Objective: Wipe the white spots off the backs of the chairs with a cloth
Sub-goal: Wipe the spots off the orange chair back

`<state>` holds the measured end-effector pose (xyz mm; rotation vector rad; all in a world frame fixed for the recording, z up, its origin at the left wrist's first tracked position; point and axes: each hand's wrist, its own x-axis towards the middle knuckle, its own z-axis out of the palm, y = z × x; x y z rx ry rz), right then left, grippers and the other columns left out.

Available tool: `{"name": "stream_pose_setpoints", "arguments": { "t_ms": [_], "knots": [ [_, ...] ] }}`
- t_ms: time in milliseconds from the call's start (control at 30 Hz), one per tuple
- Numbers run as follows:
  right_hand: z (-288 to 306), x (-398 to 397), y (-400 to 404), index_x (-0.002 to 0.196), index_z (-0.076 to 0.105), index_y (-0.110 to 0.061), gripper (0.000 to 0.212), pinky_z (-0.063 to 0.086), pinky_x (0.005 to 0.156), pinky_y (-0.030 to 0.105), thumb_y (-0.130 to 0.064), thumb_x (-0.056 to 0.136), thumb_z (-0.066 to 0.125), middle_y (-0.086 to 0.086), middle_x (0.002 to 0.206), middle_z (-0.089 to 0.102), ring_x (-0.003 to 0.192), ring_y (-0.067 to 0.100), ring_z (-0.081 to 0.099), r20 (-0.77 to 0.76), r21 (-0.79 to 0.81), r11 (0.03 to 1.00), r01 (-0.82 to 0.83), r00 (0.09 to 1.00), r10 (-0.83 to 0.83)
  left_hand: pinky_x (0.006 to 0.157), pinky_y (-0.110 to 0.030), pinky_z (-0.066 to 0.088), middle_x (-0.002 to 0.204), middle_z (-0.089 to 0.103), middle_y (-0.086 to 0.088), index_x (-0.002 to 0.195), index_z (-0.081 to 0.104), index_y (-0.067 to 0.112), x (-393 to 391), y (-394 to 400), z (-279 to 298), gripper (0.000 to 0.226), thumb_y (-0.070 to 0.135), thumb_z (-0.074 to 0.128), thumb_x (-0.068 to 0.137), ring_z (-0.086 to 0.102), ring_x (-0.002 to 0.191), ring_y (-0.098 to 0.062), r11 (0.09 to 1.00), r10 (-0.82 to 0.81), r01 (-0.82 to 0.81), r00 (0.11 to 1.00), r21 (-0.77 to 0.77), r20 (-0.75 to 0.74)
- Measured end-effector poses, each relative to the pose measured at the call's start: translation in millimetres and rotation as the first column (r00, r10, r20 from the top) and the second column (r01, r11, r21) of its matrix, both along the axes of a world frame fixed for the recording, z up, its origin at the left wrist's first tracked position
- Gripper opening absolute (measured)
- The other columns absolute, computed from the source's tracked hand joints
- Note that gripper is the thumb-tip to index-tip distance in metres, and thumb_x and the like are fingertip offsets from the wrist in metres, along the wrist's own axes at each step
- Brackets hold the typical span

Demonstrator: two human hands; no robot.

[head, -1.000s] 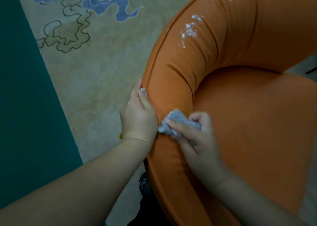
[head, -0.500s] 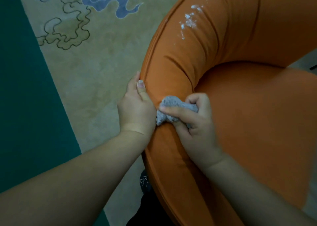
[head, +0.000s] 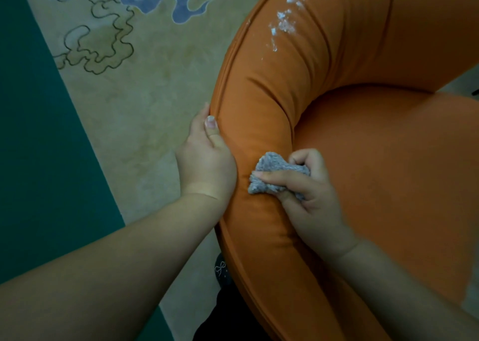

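Fingers (head: 278,180) of the right hand (head: 315,200) pinch the cloth (head: 272,169) against the chair back (head: 259,138) at centre, left hand (head: 204,159) gripping its edge, so the white spots (head: 283,24) at upper right could stay unwiped.

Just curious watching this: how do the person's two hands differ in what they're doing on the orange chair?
The right hand grips a bunched grey cloth; the left hand holds no cloth. The left hand grips the outer edge of the chair back, thumb on top; the right hand presses the cloth on the padded top, nearer the seat. Both touch the same stretch of the back, well below the white spots.
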<state>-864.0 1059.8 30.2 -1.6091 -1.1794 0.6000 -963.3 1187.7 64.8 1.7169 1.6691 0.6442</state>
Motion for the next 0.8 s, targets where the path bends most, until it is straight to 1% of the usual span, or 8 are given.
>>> {"name": "stream_pose_setpoints", "arguments": {
  "t_ms": [100,200,300,367,467,567,733,800],
  "knots": [
    [-5.7,12.5,-13.8,0.102,0.07,-0.035,0.033,0.039,0.086,0.013,-0.007,0.086,0.064,-0.005,0.101,0.039,0.095,0.006,0.046,-0.029,-0.069,0.997,0.039,0.999,-0.041,0.078,-0.004,0.027,0.125,0.063,-0.005,0.137,0.051,0.019,0.2,-1.1,-0.6,0.039,0.026,0.032,0.103,0.053,0.109,-0.015,1.0,-0.004,0.004,1.0,-0.004,0.001],
    [-1.4,0.6,-12.5,0.103,0.071,-0.031,0.031,0.039,0.087,0.012,-0.007,0.085,0.064,-0.002,0.101,0.04,0.097,0.004,0.046,-0.071,-0.065,0.994,0.091,0.993,-0.095,0.078,0.0,0.024,0.126,0.062,-0.006,0.137,0.051,0.018,0.4,-0.5,-0.4,0.039,0.026,0.033,0.103,0.051,0.109,-0.014,1.0,-0.005,0.005,1.0,0.01,-0.011],
    [8.7,-13.8,1.0,0.105,0.072,-0.027,0.031,0.035,0.091,0.013,-0.006,0.083,0.061,0.004,0.101,0.04,0.098,0.01,0.045,0.019,0.011,0.999,-0.054,0.998,0.053,0.075,0.005,0.022,0.126,0.062,-0.008,0.137,0.051,0.017,-0.1,0.3,-1.8,0.039,0.025,0.033,0.103,0.052,0.11,-0.017,1.0,-0.012,0.012,1.0,0.01,-0.024],
    [9.4,-9.1,4.1,0.104,0.072,-0.025,0.031,0.036,0.09,0.016,-0.004,0.083,0.062,0.008,0.1,0.04,0.096,0.014,0.045,0.055,0.019,0.995,-0.101,0.993,0.1,0.075,0.002,0.023,0.125,0.062,-0.01,0.137,0.051,0.015,0.0,0.0,-1.6,0.039,0.023,0.034,0.103,0.052,0.107,-0.014,1.0,-0.022,0.023,0.999,0.015,-0.026],
    [-0.7,4.0,0.3,0.101,0.067,-0.03,0.035,0.041,0.088,0.017,0.0,0.083,0.065,0.003,0.1,0.041,0.095,0.009,0.046,-0.029,-0.022,0.999,0.046,0.998,-0.047,0.073,0.005,0.022,0.124,0.063,-0.01,0.137,0.051,0.016,0.4,0.1,-1.0,0.039,0.024,0.034,0.103,0.04,0.108,-0.009,1.0,-0.02,0.021,0.999,0.015,-0.024],
    [-8.6,1.3,3.4,0.098,0.07,-0.033,0.036,0.04,0.088,0.011,0.0,0.083,0.067,-0.001,0.102,0.041,0.097,0.004,0.048,-0.134,-0.063,0.981,0.183,0.973,-0.19,0.075,0.004,0.023,0.124,0.063,-0.009,0.137,0.051,0.018,0.0,-0.1,-1.4,0.039,0.025,0.034,0.103,0.051,0.104,-0.013,1.0,-0.02,0.021,0.999,0.022,-0.033],
    [-3.1,11.6,56.8,0.104,0.066,-0.037,0.036,0.039,0.089,0.01,-0.009,0.082,0.068,0.003,0.102,0.04,0.095,0.003,0.046,-0.041,0.029,0.95,0.311,0.95,-0.31,0.075,-0.005,0.024,0.128,0.061,-0.008,0.139,0.048,0.02,0.5,-0.4,-2.6,0.041,0.029,0.033,0.102,0.054,0.113,-0.024,0.999,-0.035,0.036,0.998,0.014,-0.057],
    [4.5,26.2,89.8,0.104,0.063,-0.037,0.039,0.04,0.093,0.013,-0.006,0.081,0.07,0.005,0.103,0.04,0.096,0.01,0.049,-0.079,0.029,0.92,0.391,0.918,-0.388,0.078,-0.006,0.023,0.136,0.055,-0.003,0.143,0.041,0.024,0.3,-1.6,-2.5,0.046,0.038,0.034,0.1,0.051,0.119,-0.023,0.996,-0.085,0.085,0.994,-0.002,-0.073]
  ]
}}
